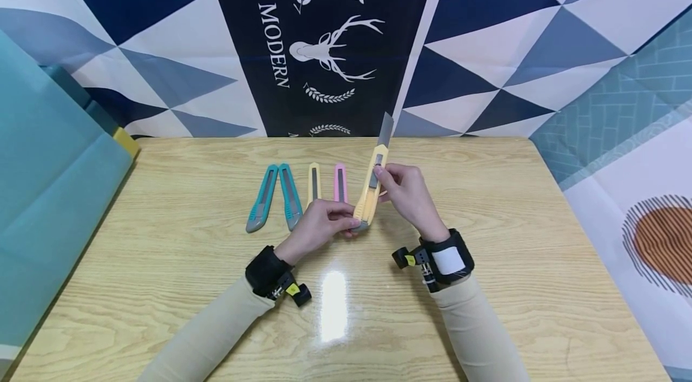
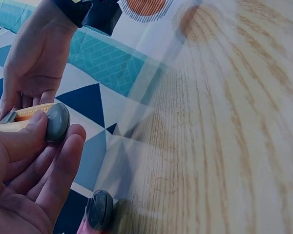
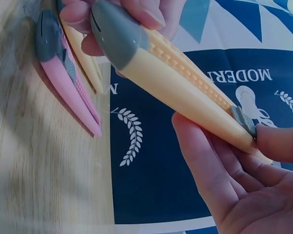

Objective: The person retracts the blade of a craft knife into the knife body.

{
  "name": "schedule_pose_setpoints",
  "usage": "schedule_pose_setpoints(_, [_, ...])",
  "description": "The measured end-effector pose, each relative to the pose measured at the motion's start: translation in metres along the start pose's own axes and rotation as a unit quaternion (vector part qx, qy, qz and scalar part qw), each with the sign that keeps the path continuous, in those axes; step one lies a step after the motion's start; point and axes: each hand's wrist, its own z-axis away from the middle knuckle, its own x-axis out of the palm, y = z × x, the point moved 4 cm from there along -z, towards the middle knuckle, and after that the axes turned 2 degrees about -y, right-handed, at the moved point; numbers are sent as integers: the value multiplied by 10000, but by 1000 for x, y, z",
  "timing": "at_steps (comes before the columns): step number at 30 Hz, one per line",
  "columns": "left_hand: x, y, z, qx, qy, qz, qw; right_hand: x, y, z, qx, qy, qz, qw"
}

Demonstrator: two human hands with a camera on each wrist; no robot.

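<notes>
Both hands hold a yellow utility knife [image 1: 370, 196] above the table, its long blade [image 1: 385, 130] extended and pointing away from me. My left hand [image 1: 316, 226] pinches the grey end cap [image 2: 58, 123] between thumb and fingers. Farther up the body, my right hand [image 1: 408, 199] grips the knife, thumb at the grey slider [image 3: 244, 121], fingers beneath. Left of it lie a pink utility knife [image 1: 340, 181] and a second yellow one [image 1: 314, 181], their lower ends hidden by the left hand in the head view. Beyond those lie two teal utility knives [image 1: 263, 199] [image 1: 291, 196].
The wooden table [image 1: 346, 358] ends at a wall covering [image 1: 335, 112] with triangles and a deer print. A light blue block-like surface [image 1: 54, 202] borders the left side. Patterned cloth [image 1: 622, 178] lies beyond the right edge.
</notes>
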Motion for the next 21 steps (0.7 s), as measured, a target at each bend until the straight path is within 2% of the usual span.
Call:
schedule_pose_setpoints(10, [-1,2,0,-44,0,98,9999,1,-2,0,-209,166,118,9996])
schedule_pose_setpoints(21, [-5,6,1,51,136,28,9999,5,-6,2,-365,295,141,9988])
